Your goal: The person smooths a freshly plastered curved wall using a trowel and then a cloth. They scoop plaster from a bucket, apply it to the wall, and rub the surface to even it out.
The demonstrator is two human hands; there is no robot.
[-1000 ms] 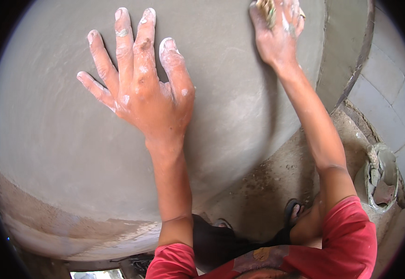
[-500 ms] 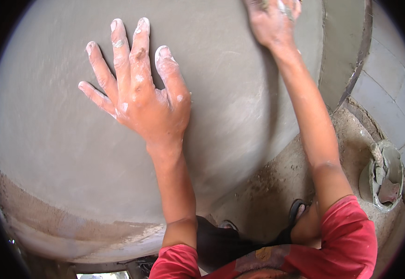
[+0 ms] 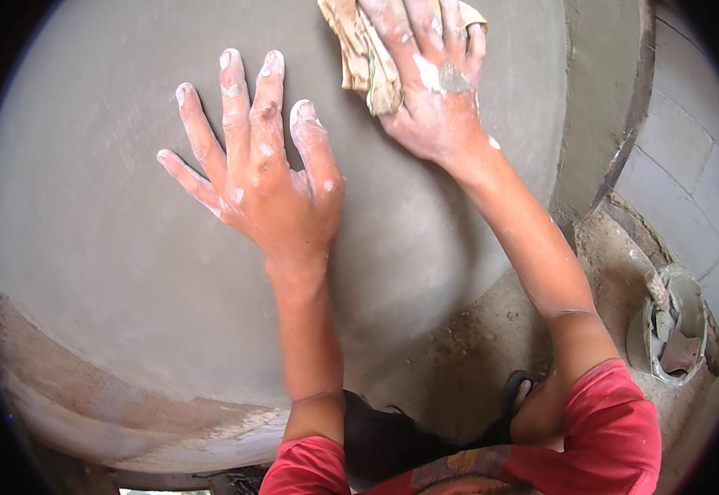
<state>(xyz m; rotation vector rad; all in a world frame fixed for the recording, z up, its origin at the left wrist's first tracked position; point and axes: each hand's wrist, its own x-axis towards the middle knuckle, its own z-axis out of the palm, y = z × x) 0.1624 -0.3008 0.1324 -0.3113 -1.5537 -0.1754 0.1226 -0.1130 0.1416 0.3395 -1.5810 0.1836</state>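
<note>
A broad surface of smooth grey plaster (image 3: 128, 272) fills most of the view. My left hand (image 3: 273, 181) lies against it, palm down, with its dusty fingers spread and nothing in them. Further up and to the right, my right hand (image 3: 438, 87) presses a crumpled tan cloth (image 3: 372, 58) with stained folds onto the plaster. Its fingers reach over the cloth, and their tips lie near the top edge of the view. Patches of white and grey plaster stick to both hands.
At the right, a bucket (image 3: 640, 338) caked with plaster holds scraps and a tool-like handle. A raised plastered strip (image 3: 603, 91) borders the surface, with pale tiles (image 3: 681, 132) beyond. My sandalled foot (image 3: 518, 394) stands on the dirty floor (image 3: 458, 355).
My right hand has swept left and down across the plaster, bringing the cloth into view. The left hand stays spread on the surface, slightly lower and further right in the picture.
</note>
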